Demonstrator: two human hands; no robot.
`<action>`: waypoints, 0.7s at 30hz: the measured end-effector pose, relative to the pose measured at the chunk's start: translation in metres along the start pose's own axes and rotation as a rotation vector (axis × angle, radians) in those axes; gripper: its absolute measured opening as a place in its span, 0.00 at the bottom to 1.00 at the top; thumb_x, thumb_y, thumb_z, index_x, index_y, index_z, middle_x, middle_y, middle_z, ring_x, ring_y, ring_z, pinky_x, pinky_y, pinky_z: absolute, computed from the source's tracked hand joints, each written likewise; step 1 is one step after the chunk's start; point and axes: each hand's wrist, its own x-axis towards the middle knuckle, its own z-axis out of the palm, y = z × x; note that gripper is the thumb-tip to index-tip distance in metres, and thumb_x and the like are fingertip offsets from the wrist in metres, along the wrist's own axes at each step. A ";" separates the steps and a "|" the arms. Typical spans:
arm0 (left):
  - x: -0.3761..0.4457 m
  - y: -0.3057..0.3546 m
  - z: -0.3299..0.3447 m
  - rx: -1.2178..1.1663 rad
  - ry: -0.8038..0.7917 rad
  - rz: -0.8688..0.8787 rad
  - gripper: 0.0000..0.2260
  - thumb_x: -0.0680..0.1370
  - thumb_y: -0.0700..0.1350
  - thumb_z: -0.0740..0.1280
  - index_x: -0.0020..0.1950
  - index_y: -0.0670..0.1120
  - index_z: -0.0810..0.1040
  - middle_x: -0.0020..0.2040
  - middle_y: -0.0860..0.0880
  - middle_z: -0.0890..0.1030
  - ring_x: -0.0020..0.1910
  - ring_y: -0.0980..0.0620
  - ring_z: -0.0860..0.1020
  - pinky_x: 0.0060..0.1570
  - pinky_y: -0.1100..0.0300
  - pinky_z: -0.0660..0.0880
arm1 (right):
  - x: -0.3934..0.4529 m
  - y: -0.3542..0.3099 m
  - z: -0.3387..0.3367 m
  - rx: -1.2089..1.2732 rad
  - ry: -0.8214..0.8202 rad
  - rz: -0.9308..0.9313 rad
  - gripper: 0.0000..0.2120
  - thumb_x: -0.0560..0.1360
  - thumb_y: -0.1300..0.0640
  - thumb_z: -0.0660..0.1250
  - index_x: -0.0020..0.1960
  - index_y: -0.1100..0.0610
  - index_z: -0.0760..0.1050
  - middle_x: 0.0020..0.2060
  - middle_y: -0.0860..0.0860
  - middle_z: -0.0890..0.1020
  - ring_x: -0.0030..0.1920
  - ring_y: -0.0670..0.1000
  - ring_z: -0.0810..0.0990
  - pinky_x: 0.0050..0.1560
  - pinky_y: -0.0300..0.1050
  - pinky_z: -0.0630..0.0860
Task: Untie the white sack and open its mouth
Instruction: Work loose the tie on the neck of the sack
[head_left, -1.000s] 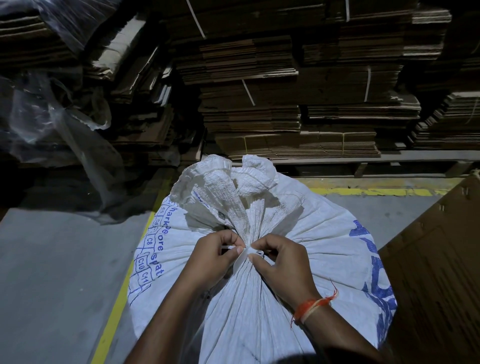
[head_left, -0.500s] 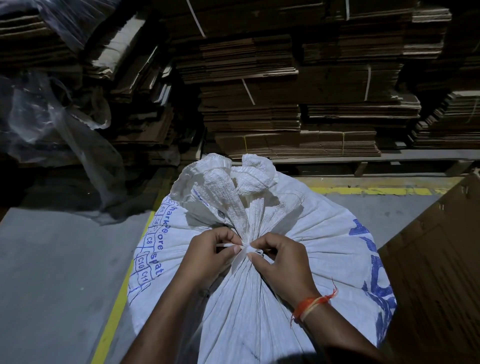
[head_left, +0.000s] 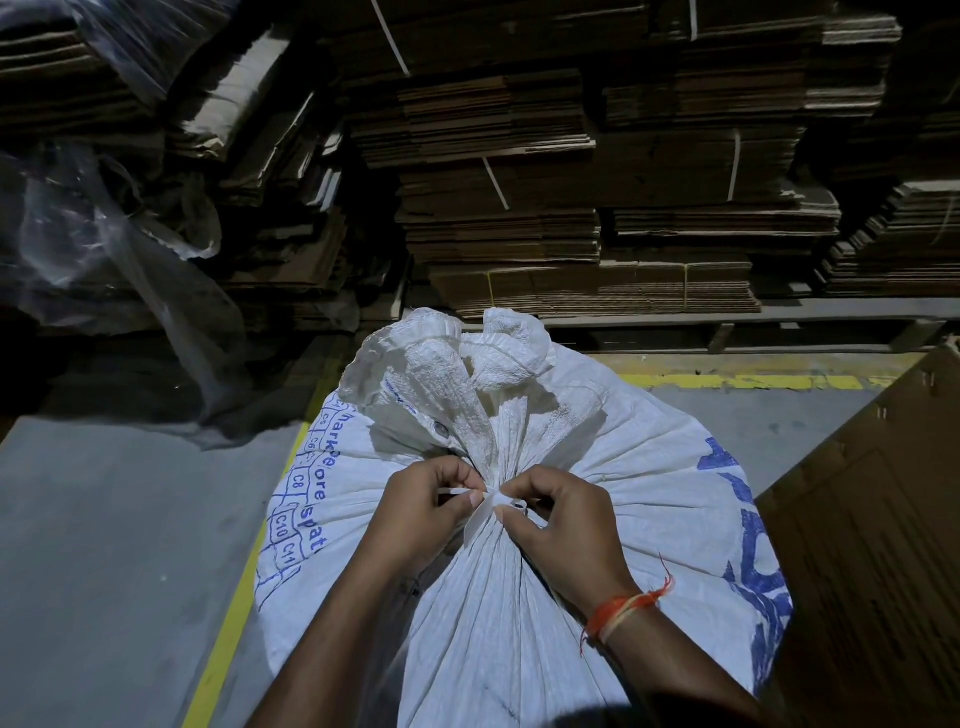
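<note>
White woven plastic sack (head_left: 597, 519) | neck tied by thin white strip (head_left: 480, 512) | strip pinched by left hand (head_left: 415, 512) and right hand (head_left: 563, 525) | unchanged over last second | knot unloosened, mouth closed

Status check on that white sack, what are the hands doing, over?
Left hand and right hand both pinching the white tie. White sack neck bunched, mouth not open. Nothing blocking.

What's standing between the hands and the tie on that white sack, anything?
Nothing visible does. The left hand and right hand both already pinch the white strip tie at the gathered neck of the white woven sack; its mouth remains bunched shut.
</note>
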 end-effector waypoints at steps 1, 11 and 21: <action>0.000 0.000 0.000 -0.001 -0.004 0.001 0.05 0.79 0.41 0.74 0.44 0.50 0.84 0.42 0.47 0.87 0.43 0.46 0.86 0.44 0.51 0.82 | 0.000 0.000 0.000 -0.001 0.000 0.001 0.05 0.71 0.57 0.78 0.45 0.50 0.85 0.40 0.42 0.86 0.45 0.43 0.85 0.50 0.48 0.84; 0.000 0.001 0.003 0.016 0.000 -0.006 0.05 0.79 0.41 0.73 0.44 0.50 0.84 0.42 0.46 0.88 0.43 0.43 0.86 0.46 0.50 0.82 | 0.000 0.000 0.001 0.003 0.008 -0.003 0.05 0.70 0.58 0.79 0.44 0.51 0.85 0.38 0.43 0.86 0.43 0.44 0.85 0.47 0.44 0.82; 0.000 -0.003 -0.002 -0.049 -0.003 -0.015 0.05 0.76 0.42 0.76 0.44 0.52 0.85 0.42 0.51 0.88 0.41 0.55 0.84 0.44 0.56 0.78 | 0.000 0.000 0.002 0.007 0.001 0.010 0.05 0.70 0.58 0.78 0.44 0.50 0.85 0.39 0.43 0.87 0.44 0.43 0.85 0.49 0.46 0.83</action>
